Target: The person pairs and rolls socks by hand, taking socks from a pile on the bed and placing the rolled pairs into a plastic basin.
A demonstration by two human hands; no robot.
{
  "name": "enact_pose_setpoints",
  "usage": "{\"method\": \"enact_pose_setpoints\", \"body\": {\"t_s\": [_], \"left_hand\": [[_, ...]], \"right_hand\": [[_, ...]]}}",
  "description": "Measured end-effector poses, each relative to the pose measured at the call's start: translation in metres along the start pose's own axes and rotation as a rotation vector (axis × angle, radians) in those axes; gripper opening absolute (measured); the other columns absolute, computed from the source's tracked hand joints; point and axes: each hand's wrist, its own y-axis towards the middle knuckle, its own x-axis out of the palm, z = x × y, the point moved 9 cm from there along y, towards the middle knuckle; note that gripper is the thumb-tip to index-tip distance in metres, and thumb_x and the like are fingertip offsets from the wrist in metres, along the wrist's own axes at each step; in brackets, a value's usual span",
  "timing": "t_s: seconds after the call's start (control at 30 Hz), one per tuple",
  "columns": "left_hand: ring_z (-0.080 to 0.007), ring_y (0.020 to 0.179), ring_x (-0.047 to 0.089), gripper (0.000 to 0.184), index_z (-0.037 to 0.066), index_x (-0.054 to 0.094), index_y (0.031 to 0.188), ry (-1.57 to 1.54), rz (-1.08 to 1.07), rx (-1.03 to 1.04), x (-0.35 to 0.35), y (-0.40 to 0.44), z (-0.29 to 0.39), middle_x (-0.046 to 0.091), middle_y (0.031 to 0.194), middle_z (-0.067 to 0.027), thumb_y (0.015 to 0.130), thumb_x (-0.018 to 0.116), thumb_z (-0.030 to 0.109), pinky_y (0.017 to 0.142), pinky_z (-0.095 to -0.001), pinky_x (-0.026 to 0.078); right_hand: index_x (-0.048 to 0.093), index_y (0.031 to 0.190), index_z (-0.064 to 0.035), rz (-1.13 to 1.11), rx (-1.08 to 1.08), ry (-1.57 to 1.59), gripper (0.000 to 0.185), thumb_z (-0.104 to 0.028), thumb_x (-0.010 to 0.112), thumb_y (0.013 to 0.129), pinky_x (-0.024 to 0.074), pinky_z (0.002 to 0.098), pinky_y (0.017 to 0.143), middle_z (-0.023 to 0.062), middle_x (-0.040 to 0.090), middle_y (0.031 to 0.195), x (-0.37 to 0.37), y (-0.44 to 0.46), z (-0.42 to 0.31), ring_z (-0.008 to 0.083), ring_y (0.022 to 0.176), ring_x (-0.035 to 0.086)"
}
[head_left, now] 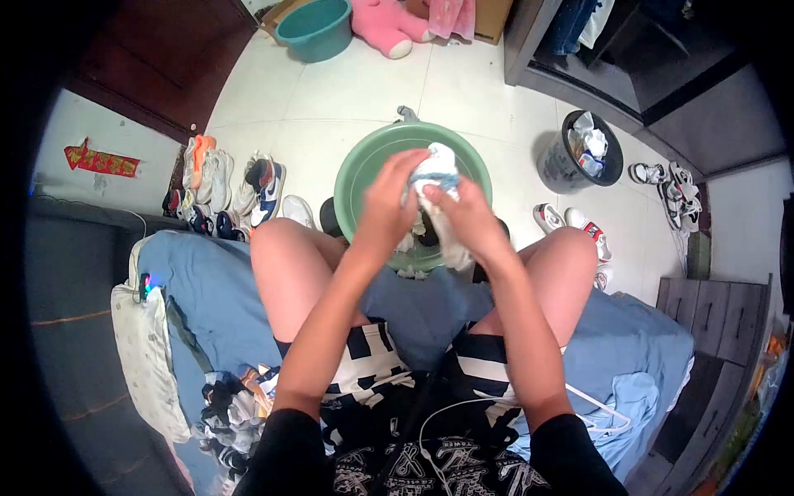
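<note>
Over a green plastic basin (351, 169) on the floor between my knees, I hold a white sock (442, 157) with a blue band. My left hand (390, 194) is closed on its left side, somewhat blurred. Opposite it, my right hand (467, 217) grips the sock with the thumb on top, and a pale length hangs below that hand. Dark and light cloth pieces (405, 242) lie in the basin, partly hidden by my hands. A grey cloth piece (406, 114) hangs at the basin's far rim.
I sit on a bed with a blue sheet (211, 277). A pile of socks (231, 417) lies to my left, a white hanger (608, 417) to my right. Shoes (219, 182) line the left wall. A black bin (558, 161) and sneakers (589, 231) stand right. A teal tub (316, 33) is ahead.
</note>
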Motion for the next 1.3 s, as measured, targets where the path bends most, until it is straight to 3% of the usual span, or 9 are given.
{"method": "enact_pose_setpoints", "body": {"t_s": [0.23, 0.3, 0.43, 0.63, 0.73, 0.83, 0.93, 1.1, 1.3], "left_hand": [[-0.025, 0.086, 0.066, 0.019, 0.003, 0.064, 0.107, -0.054, -0.121, -0.522, -0.012, -0.019, -0.059, 0.067, 0.096, -0.0126, 0.093, 0.052, 0.007, 0.079, -0.0366, 0.052], [-0.02, 0.09, 0.063, 0.024, 0.004, 0.06, 0.11, -0.699, 0.214, -0.829, -0.016, -0.036, -0.091, 0.064, 0.103, -0.0098, 0.1, 0.043, 0.018, 0.081, -0.0351, 0.051], [-0.0184, 0.096, 0.06, 0.029, -0.001, 0.056, 0.109, -1.203, 0.338, -0.955, -0.017, -0.033, -0.121, 0.062, 0.103, -0.0082, 0.101, 0.042, 0.024, 0.084, -0.0314, 0.05], [-0.0163, 0.092, 0.059, 0.025, 0.002, 0.057, 0.107, -0.982, 0.258, -0.995, -0.022, -0.036, -0.118, 0.06, 0.101, -0.0065, 0.1, 0.044, 0.022, 0.084, -0.0309, 0.048], [-0.0146, 0.086, 0.056, 0.021, 0.005, 0.056, 0.101, -0.827, 0.357, -0.991, -0.042, -0.041, -0.125, 0.059, 0.099, -0.0061, 0.099, 0.046, 0.024, 0.08, -0.0288, 0.047], [-0.017, 0.065, 0.052, 0.02, 0.006, 0.047, 0.085, -0.849, 0.643, -0.998, -0.073, -0.053, -0.142, 0.049, 0.072, -0.005, 0.1, 0.043, 0.02, 0.067, -0.0304, 0.05], [-0.0165, 0.062, 0.052, 0.023, 0.007, 0.047, 0.084, -0.821, 0.548, -1.003, -0.067, -0.057, -0.145, 0.047, 0.07, -0.0046, 0.1, 0.04, 0.022, 0.069, -0.0316, 0.051], [-0.0202, 0.095, 0.064, 0.067, -0.001, 0.062, 0.107, -0.99, -0.382, -1.135, 0.047, -0.07, -0.074, 0.067, 0.098, -0.0118, 0.098, 0.031, 0.058, 0.087, -0.0309, 0.049], [-0.0163, 0.09, 0.063, 0.041, -0.005, 0.059, 0.114, -0.852, 0.116, -1.232, 0.041, -0.074, -0.09, 0.065, 0.101, -0.0115, 0.094, 0.061, 0.031, 0.078, -0.03, 0.049]], "right_hand": [[0.061, 0.118, 0.0026, -0.283, 0.135, -0.072, 0.033, -0.017, 0.063, 0.091, 0.0446, 0.0246, 0.08, 0.0062, 0.065, 0.1, 0.0, -0.017, -0.028, 0.0108, 0.089, 0.056], [0.062, 0.117, 0.0024, -0.322, 0.148, -0.104, 0.033, -0.018, 0.062, 0.091, 0.0447, 0.0246, 0.081, 0.0063, 0.066, 0.1, 0.001, -0.018, -0.03, 0.0111, 0.09, 0.057], [0.063, 0.116, 0.0022, -0.333, 0.173, -0.02, 0.033, -0.018, 0.062, 0.091, 0.0449, 0.0249, 0.084, 0.0077, 0.067, 0.103, 0.0, -0.016, -0.016, 0.0126, 0.094, 0.06], [0.064, 0.116, 0.0012, -0.216, 0.123, -0.008, 0.032, -0.02, 0.061, 0.092, 0.0447, 0.0267, 0.088, 0.0073, 0.067, 0.104, 0.005, -0.006, -0.013, 0.0131, 0.096, 0.06], [0.065, 0.111, 0.0016, -0.114, 0.148, 0.001, 0.032, -0.024, 0.061, 0.093, 0.0486, 0.0225, 0.071, 0.0055, 0.068, 0.091, -0.004, -0.008, -0.021, 0.0097, 0.078, 0.061], [0.064, 0.098, -0.0014, 0.096, 0.097, 0.31, 0.028, -0.029, 0.06, 0.094, 0.0277, 0.0166, 0.036, -0.0018, 0.059, 0.063, -0.029, -0.001, -0.018, -0.0001, 0.042, 0.041], [0.062, 0.101, -0.0021, 0.131, 0.038, 0.455, 0.027, -0.028, 0.059, 0.095, 0.0282, 0.0169, 0.037, -0.0018, 0.058, 0.064, -0.048, 0.002, -0.021, 0.0001, 0.043, 0.04], [0.061, 0.113, 0.0027, 0.25, -0.018, 0.349, 0.029, -0.02, 0.058, 0.096, 0.0529, 0.0236, 0.068, 0.0101, 0.069, 0.095, -0.032, 0.006, -0.016, 0.0126, 0.077, 0.066], [0.069, 0.094, 0.0036, 0.192, -0.031, 0.075, 0.024, -0.019, 0.059, 0.094, 0.0469, 0.0239, 0.072, 0.0068, 0.067, 0.092, -0.003, 0.009, 0.011, 0.0105, 0.079, 0.06]]}}
